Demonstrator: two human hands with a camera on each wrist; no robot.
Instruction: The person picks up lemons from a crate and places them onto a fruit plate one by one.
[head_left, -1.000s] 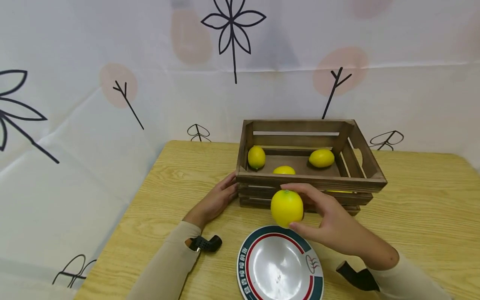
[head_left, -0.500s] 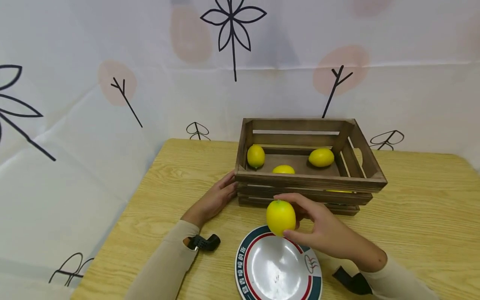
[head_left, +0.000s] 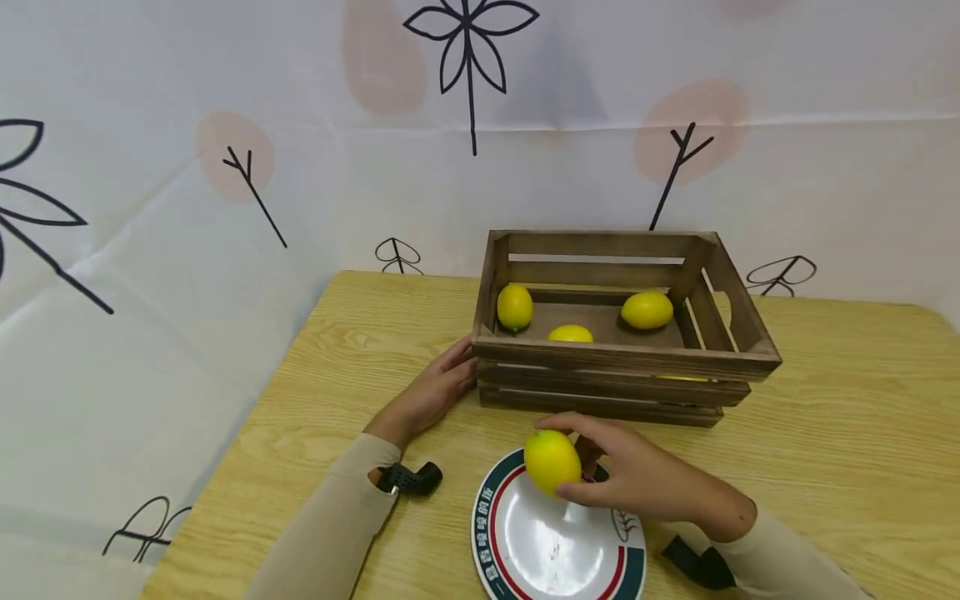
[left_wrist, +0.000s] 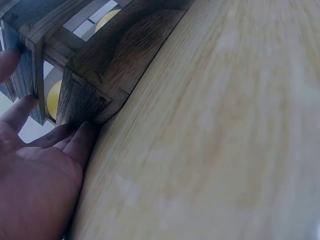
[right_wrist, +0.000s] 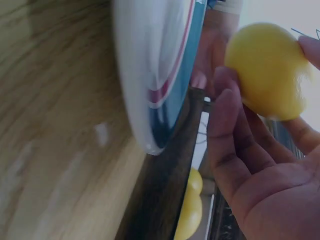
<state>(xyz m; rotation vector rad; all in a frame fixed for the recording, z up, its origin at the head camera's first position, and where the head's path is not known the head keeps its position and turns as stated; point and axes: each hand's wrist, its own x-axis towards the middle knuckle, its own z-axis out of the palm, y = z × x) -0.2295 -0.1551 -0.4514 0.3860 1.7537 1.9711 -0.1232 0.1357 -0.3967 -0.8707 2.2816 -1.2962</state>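
Fingers of my right hand (head_left: 637, 479) grip the lemon (head_left: 551, 461) – long axis tilted, stem end up-left – over the plate's (head_left: 558, 546) far rim; my left hand (head_left: 431, 396) rests flat against the crate (head_left: 622, 362)

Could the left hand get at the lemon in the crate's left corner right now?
Probably yes: the left hand rests against the crate at that end, holding nothing, and the crate's top is open above the lemon.

The wooden crate (head_left: 626, 362) stands as a wall just behind the plate (head_left: 517, 546), leaving a narrow strip of table (head_left: 862, 433) between them; broad open table lies right of both, and the crate's top is open
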